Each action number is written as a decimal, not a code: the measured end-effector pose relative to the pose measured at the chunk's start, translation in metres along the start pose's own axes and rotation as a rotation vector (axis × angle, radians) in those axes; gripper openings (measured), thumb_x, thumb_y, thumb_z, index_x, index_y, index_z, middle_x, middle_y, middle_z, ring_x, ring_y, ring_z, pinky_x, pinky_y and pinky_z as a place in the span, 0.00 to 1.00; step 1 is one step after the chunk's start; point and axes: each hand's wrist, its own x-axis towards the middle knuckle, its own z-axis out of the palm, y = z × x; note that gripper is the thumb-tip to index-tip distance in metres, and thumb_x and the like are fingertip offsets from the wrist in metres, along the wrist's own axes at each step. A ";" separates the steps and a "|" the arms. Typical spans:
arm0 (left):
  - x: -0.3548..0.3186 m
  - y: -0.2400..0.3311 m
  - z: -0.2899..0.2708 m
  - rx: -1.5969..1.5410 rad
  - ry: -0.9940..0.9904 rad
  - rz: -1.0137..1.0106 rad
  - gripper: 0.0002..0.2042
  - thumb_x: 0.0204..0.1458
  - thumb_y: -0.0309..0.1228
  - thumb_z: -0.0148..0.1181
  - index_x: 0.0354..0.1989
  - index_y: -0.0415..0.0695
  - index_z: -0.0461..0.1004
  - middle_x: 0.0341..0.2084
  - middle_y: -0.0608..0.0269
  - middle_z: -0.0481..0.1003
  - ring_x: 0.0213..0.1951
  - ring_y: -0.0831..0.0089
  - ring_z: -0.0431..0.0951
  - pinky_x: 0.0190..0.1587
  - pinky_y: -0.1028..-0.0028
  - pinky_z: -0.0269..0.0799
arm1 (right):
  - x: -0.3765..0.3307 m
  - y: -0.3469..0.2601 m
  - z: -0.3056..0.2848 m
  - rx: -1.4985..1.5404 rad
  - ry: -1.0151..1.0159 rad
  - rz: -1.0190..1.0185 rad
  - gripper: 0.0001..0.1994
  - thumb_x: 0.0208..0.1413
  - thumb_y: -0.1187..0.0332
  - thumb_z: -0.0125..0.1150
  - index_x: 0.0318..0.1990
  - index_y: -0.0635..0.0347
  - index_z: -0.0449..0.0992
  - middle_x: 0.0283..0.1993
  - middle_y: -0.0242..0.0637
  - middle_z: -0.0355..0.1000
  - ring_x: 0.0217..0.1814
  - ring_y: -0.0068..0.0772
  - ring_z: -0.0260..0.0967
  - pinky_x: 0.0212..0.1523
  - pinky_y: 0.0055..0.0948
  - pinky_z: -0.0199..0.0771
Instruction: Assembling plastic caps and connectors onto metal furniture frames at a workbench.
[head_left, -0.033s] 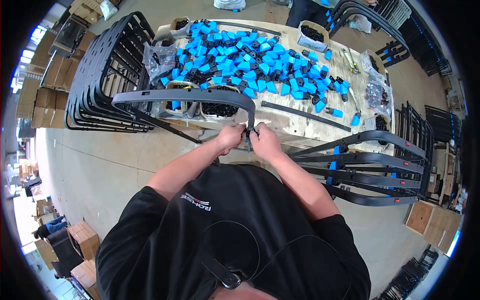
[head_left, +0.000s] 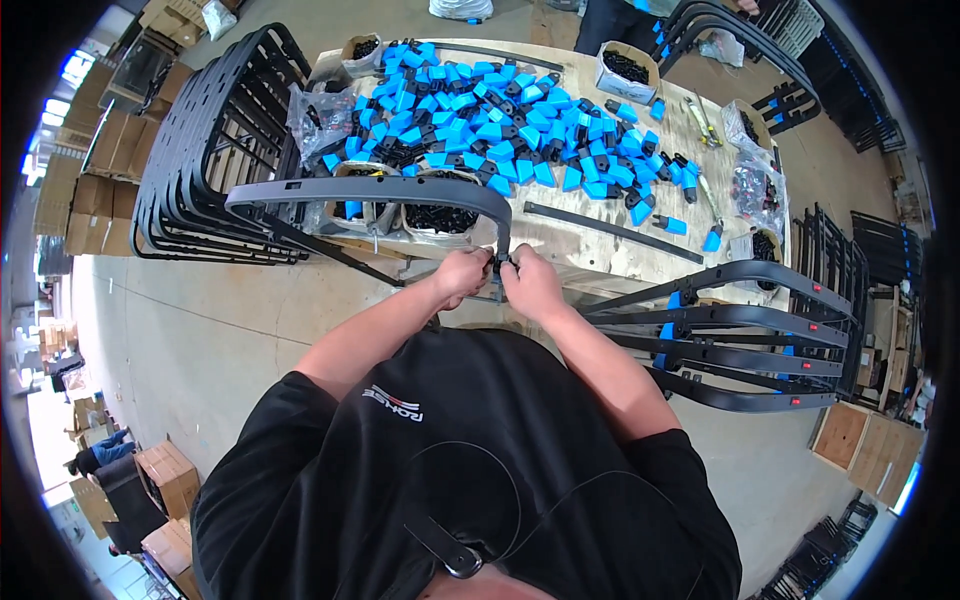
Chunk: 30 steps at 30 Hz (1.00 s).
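Observation:
A curved black tube frame (head_left: 370, 187) spans in front of me, over the table's near edge, its right side bending down toward me. At that lower end both my hands meet, fingers closed. My left hand (head_left: 463, 274) pinches at the tube end from the left. From the right, my right hand (head_left: 533, 282) grips the same end, thumb against it. A small black piece (head_left: 503, 266) shows between the thumbs; its kind is mostly hidden by the fingers. Beyond the frame, a large heap of blue-and-black plastic end caps (head_left: 490, 115) covers much of the table.
Boxes of small black parts (head_left: 438, 218) stand on the plywood table (head_left: 590, 258), behind the frame. A flat black bar (head_left: 612, 232) lies on it. Black frames (head_left: 165, 190) are stacked at left; more frames (head_left: 750, 318) stick out at right. A person (head_left: 610, 25) stands across the table.

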 end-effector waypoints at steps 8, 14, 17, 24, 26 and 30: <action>0.010 -0.022 -0.007 0.339 0.141 0.316 0.14 0.68 0.40 0.51 0.43 0.41 0.74 0.22 0.70 0.69 0.18 0.80 0.64 0.18 0.74 0.58 | 0.004 0.001 -0.001 -0.047 0.019 -0.045 0.14 0.58 0.63 0.59 0.36 0.69 0.71 0.33 0.59 0.76 0.41 0.63 0.75 0.41 0.55 0.73; -0.056 0.015 -0.018 0.901 0.258 0.603 0.14 0.64 0.39 0.56 0.39 0.38 0.75 0.31 0.55 0.77 0.36 0.69 0.78 0.43 0.67 0.74 | -0.020 0.042 0.004 0.544 0.041 0.188 0.17 0.59 0.57 0.66 0.39 0.64 0.76 0.27 0.39 0.73 0.29 0.34 0.72 0.29 0.35 0.69; -0.090 0.037 -0.081 1.029 0.397 0.749 0.14 0.59 0.39 0.59 0.41 0.38 0.78 0.38 0.44 0.79 0.42 0.47 0.80 0.47 0.57 0.76 | -0.059 0.061 -0.004 1.086 -0.087 0.546 0.13 0.62 0.58 0.64 0.34 0.56 0.71 0.22 0.24 0.61 0.21 0.19 0.58 0.21 0.26 0.59; -0.030 0.090 -0.244 1.138 0.853 0.395 0.19 0.56 0.41 0.56 0.44 0.35 0.78 0.46 0.41 0.80 0.50 0.44 0.80 0.54 0.53 0.75 | -0.113 0.048 0.059 0.887 0.154 0.759 0.10 0.61 0.63 0.61 0.32 0.55 0.68 0.21 0.27 0.60 0.18 0.22 0.56 0.19 0.27 0.57; -0.018 0.108 -0.250 1.398 0.631 0.150 0.22 0.60 0.42 0.52 0.54 0.37 0.76 0.54 0.40 0.76 0.57 0.45 0.76 0.58 0.56 0.73 | -0.108 0.024 0.088 0.826 0.178 0.787 0.09 0.61 0.63 0.60 0.32 0.54 0.69 0.21 0.27 0.60 0.19 0.23 0.57 0.19 0.27 0.57; 0.003 0.126 -0.272 1.275 0.452 0.346 0.24 0.62 0.44 0.50 0.63 0.47 0.72 0.64 0.49 0.71 0.64 0.50 0.71 0.65 0.58 0.67 | -0.082 -0.033 0.157 0.897 0.265 0.721 0.06 0.61 0.64 0.60 0.35 0.54 0.73 0.24 0.28 0.62 0.21 0.23 0.58 0.19 0.27 0.58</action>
